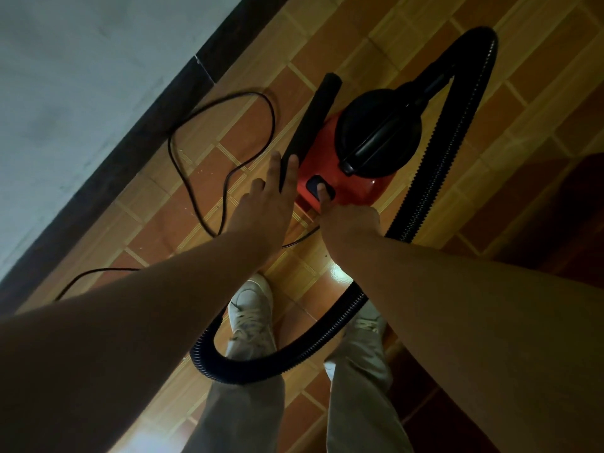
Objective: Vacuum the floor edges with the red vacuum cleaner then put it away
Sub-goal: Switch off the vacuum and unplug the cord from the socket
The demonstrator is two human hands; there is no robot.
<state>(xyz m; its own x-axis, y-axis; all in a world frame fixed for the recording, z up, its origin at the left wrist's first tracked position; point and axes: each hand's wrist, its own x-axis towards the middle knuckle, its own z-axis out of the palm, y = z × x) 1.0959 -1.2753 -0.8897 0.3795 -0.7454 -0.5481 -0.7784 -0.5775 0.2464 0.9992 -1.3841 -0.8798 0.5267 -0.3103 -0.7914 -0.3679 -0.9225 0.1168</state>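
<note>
Left hand [264, 197]: released, fingers straight and spread, tips touching black nozzle tube [313, 116]; grips nothing.
Right hand [346, 220]: 1 straight finger pressing black switch [312, 184], other fingers curled under; holds nothing.
Red vacuum cleaner [356, 186]: on tiled floor [490, 109] just ahead of both hands, near dark skirting [130, 165].
Handling: rigid canister, probably moderate weight; lift by black top handle [376, 138], not hose.
Hose [434, 158]: ribbed, floppy, loops round the feet; trip risk.
Cord [248, 92]: slack loops between cleaner and skirting; limp, gather before storing.
</note>
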